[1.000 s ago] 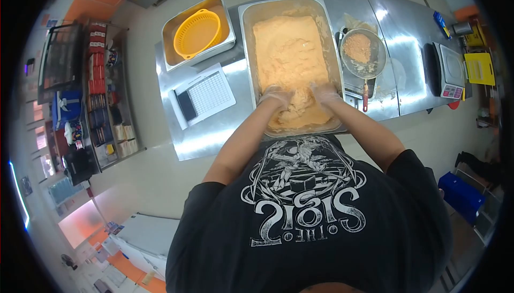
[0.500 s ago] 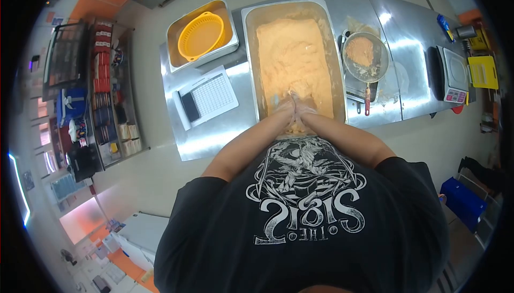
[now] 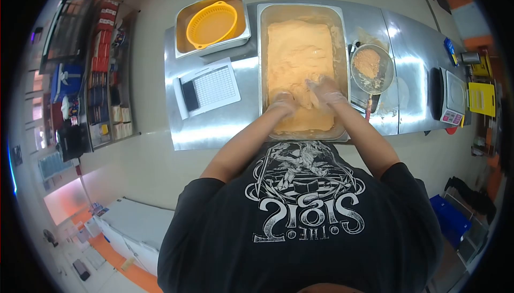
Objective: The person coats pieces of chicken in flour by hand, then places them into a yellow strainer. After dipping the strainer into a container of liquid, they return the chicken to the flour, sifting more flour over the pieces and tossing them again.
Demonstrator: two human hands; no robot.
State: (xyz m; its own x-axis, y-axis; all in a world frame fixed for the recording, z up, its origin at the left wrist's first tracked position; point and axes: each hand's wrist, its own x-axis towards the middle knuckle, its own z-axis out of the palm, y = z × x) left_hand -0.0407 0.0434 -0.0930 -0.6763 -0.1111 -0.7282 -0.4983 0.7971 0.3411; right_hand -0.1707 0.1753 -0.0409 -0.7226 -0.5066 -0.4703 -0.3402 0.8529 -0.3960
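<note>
A deep metal tray holds a thick bed of pale orange powder. Both hands wear clear gloves and are over the near half of that bed. My left hand is at the tray's left side, its fingers blurred and partly sunk in the powder. On the right, my right hand touches the powder with its fingers apart. Between the hands lies a clumpy, coated heap, whose pieces I cannot make out clearly.
Left of the tray are a yellow basket in a metal pan and a white gridded board. To the right are a round strainer with crumbs, its red handle, and a scale further off.
My hands, pressed together near the tray's front edge before, have moved apart and forward over the powder. The whole view has shifted slightly.
</note>
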